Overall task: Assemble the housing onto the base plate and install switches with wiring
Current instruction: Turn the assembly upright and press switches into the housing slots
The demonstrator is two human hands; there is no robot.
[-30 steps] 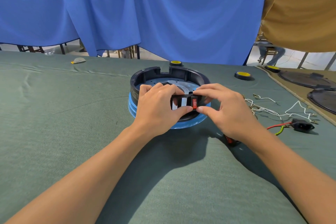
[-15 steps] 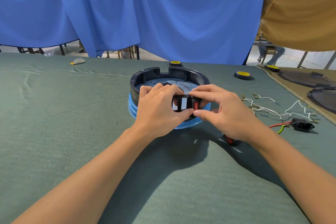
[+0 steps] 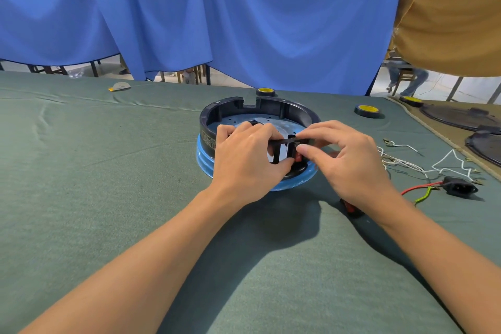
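Observation:
A black ring-shaped housing (image 3: 273,108) sits on a blue-edged round base plate (image 3: 204,160) in the middle of the table. My left hand (image 3: 245,158) grips the housing's near wall, fingers curled over its rim. My right hand (image 3: 344,160) pinches a small red rocker switch (image 3: 298,157) at a rectangular slot in that wall. How far the switch sits in the slot is hidden by my fingers. Another red switch (image 3: 352,207) lies on the cloth under my right wrist.
White wires (image 3: 423,168) and a black power socket (image 3: 459,187) with red and green leads lie to the right. Yellow-topped tape rolls (image 3: 367,110) stand behind. Black round covers (image 3: 461,116) rest on a tan mat at far right. Green cloth (image 3: 108,184) covers the table.
My right hand has brought the red switch a little lower and tighter against the housing's near wall. My left hand keeps its grip on the housing.

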